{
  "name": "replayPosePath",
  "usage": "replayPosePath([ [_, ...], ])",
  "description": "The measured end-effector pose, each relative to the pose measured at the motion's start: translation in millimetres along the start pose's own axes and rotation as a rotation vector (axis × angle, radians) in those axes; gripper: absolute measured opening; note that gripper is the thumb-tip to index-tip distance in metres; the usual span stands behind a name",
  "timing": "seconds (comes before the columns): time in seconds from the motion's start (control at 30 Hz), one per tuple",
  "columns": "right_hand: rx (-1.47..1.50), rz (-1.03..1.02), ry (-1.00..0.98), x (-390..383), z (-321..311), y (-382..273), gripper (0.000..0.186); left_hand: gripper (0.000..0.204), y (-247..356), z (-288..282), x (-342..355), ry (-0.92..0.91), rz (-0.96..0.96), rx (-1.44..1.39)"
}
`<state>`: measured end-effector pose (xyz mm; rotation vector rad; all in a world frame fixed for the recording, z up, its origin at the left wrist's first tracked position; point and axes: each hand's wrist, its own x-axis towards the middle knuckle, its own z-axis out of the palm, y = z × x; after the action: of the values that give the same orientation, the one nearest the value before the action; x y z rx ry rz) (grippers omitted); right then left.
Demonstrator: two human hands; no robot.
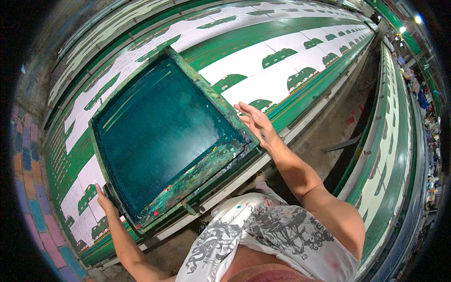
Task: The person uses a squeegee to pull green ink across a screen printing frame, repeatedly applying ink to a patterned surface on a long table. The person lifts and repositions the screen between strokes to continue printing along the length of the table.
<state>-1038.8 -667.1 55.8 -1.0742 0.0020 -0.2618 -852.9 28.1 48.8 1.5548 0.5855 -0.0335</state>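
A large screen printing frame (pixel 159 136) with dark teal mesh and a paint-crusted green border lies in front of me, over a long printing table. My left hand (pixel 104 199) is at its left side, one digit pointing up along the edge; the other fingers are partly hidden by the frame, and it appears to grip there. Beside the right border is my right hand (pixel 256 123), its fingers stretched and apart, the tips close to the edge. White cloth (pixel 239 89) with green printed shapes is spread on the table around the frame.
The green table (pixel 263 33) runs far to the upper right, its pale rail (pixel 239 181) between me and the frame. Across a dark aisle (pixel 329 136), another long table (pixel 387 141) carries printed cloth. Coloured paving bricks (pixel 42 211) are at the left; piled items (pixel 425 103) lie far right.
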Motion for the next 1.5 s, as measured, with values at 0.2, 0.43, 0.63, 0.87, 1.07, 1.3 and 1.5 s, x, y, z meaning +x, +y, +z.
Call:
replayPosePath([
  [0.2, -0.035, 0.1, -0.082, 46.3, -99.1, -62.9, 0.09, 0.077, 23.1, 112.9, -36.4, -0.115, -0.034, -0.093],
  [0.43, -0.262, 0.098, -0.076, 112.2, -252.3, -163.4, 0.062, 0.077, 22.0, 297.5, -94.4, -0.174, -0.03, -0.18],
  [0.63, -0.341, 0.098, -0.057, 153.3, -437.1, -230.3, 0.065, 0.064, -29.3, 480.2, -157.4, -0.049, 0.016, -0.258],
  [0.87, -0.383, 0.103, 0.146, 156.5, -610.8, -294.9, 0.075, 0.06, -40.5, 682.3, -274.2, 0.208, 0.245, -0.013],
  [1.07, -0.429, 0.083, 0.141, 150.0, -694.0, -313.7, 0.079, 0.069, -79.8, 723.6, -290.2, 0.206, 0.262, 0.059],
  [1.3, -0.356, 0.133, 0.131, 146.1, -745.3, -310.1, 0.078, 0.074, -71.2, 766.9, -325.8, 0.234, 0.295, 0.084],
  [1.5, -0.275, 0.094, 0.132, 144.5, -775.1, -310.5, 0.073, 0.074, -82.8, 785.0, -330.9, 0.223, 0.358, 0.1],
])
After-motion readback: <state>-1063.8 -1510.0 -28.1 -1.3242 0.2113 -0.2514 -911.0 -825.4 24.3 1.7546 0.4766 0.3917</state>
